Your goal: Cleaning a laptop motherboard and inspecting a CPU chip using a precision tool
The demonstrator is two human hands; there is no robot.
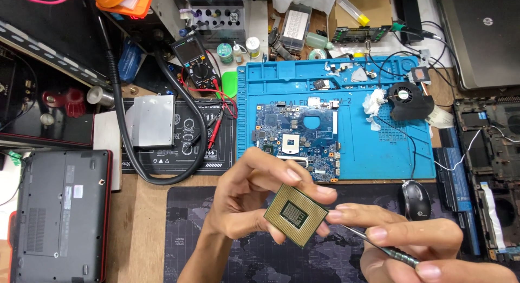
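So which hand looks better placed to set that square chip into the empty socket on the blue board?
Probably the left hand: it already pinches the chip by its edges, just below the board's socket. The right hand is occupied with a thin metal tool.

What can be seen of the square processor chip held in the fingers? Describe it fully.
The processor chip is a thin square package, turned corner-down like a diamond, its underside facing the camera. That face is a gold-looking field of fine pins around a darker square centre holding tiny components. The left hand pinches it by its edges between thumb and fingertips, above a dark desk mat. The right hand holds a slim metal tool whose tip points at the chip's right edge; actual contact is unclear.
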